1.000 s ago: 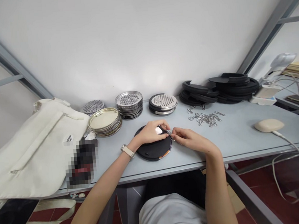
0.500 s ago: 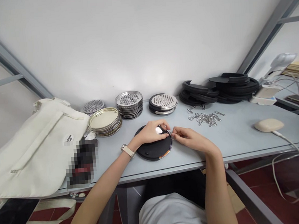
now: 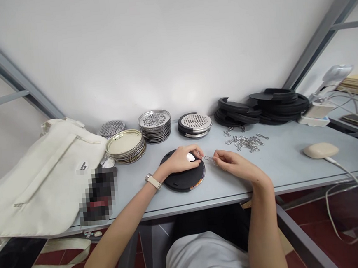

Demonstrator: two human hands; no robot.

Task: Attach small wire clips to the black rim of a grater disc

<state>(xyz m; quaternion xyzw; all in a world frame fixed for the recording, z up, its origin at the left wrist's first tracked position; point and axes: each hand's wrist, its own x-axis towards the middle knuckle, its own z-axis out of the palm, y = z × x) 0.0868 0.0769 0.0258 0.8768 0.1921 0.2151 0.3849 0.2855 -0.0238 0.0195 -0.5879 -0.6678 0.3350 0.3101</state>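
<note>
Right hand [image 3: 235, 165]: grip clamped on wire clip [image 3: 208, 158], just beside black disc [image 3: 184, 180]; left hand [image 3: 181, 159] on disc, can't tell its grip.

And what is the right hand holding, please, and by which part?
The right hand pinches a thin, looped silver metal clip by its right end.

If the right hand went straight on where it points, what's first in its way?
Likely the left hand, at the edge of the black disc, the pinched wire clip leading; depth is unclear.
</note>
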